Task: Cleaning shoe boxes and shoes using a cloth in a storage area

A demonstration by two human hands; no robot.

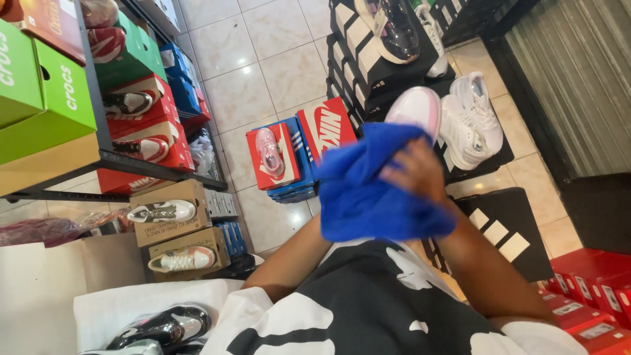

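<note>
My right hand (414,174) presses a crumpled blue cloth (368,190) against a white and pink sneaker (417,108), whose toe sticks out above the cloth. The fingers are closed into the fabric. My left forearm (289,256) reaches up from the lower left and disappears under the cloth, so the left hand is hidden and I cannot tell what it holds. My black shirt with white shapes fills the bottom of the view.
A black metal shelf (98,154) on the left carries green and red shoe boxes. Brown boxes (171,210) with sneakers on top stand below it. Black boxes (368,66), a pair of white sneakers (470,118), red boxes (591,289) and a red box with a pink shoe (271,154) surround me on the tiled floor.
</note>
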